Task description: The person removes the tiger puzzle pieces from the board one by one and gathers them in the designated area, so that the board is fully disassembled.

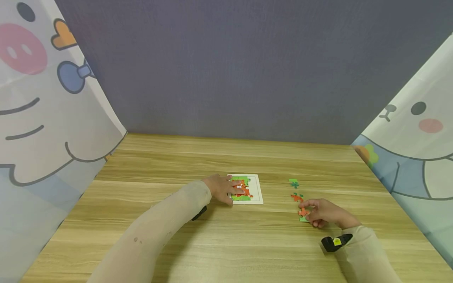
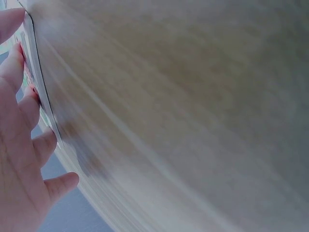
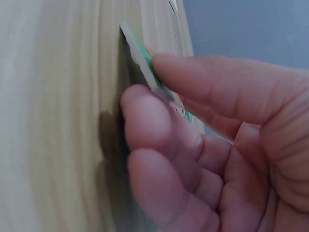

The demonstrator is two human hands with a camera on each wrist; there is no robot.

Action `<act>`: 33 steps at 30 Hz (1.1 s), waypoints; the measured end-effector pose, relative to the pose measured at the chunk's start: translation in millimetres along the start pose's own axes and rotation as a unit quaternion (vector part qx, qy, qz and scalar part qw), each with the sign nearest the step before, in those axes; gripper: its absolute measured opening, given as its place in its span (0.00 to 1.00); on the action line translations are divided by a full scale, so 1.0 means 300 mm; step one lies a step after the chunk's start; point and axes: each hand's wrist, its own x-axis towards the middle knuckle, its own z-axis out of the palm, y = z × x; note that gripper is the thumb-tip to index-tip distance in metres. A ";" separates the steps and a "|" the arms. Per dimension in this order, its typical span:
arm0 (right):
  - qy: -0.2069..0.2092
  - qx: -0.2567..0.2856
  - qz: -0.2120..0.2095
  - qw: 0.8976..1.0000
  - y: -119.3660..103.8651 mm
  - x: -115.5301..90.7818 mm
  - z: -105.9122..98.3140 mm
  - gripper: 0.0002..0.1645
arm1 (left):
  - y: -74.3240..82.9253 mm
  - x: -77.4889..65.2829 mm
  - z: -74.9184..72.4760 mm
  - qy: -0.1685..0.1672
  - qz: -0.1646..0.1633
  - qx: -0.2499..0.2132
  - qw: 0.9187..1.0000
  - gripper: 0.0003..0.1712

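Note:
A white-framed jigsaw board point(image 1: 260, 196) lies flat on the table, its left part filled with green and orange pieces that show an orange animal point(image 1: 241, 188). My left hand point(image 1: 220, 189) rests on the board's left side with fingers spread, covering some of the picture. To the right of the board, my right hand point(image 1: 327, 212) pinches a green and orange jigsaw piece point(image 3: 140, 50) between thumb and fingers. That piece is tilted, its thin edge facing the right wrist camera. Just beyond this hand lie an orange and green piece point(image 1: 296, 197) and a green one point(image 1: 293, 183).
The wooden table point(image 1: 219, 239) ends at a dark grey panel point(image 1: 226, 78) at the back. Cartoon-printed sheets point(image 1: 39, 129) stand along the left and right sides. A black wrist strap device point(image 1: 334, 242) sits on the right sleeve.

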 end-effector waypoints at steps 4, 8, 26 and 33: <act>0.009 -0.015 0.001 1.000 0.000 -0.001 -0.003 0.33 | 0.002 -0.002 -0.003 -0.002 -0.003 0.005 1.000 0.35; 0.017 -0.019 0.007 1.000 0.000 -0.002 -0.004 0.33 | 0.002 -0.002 -0.004 -0.004 -0.006 0.000 1.000 0.35; 0.033 -0.026 0.013 0.999 -0.005 0.004 -0.006 0.34 | -0.005 0.000 -0.011 0.000 0.000 -0.003 1.000 0.35; 0.042 -0.041 0.008 0.998 0.008 0.011 -0.003 0.32 | 0.004 -0.007 -0.001 -0.001 -0.001 0.009 1.000 0.35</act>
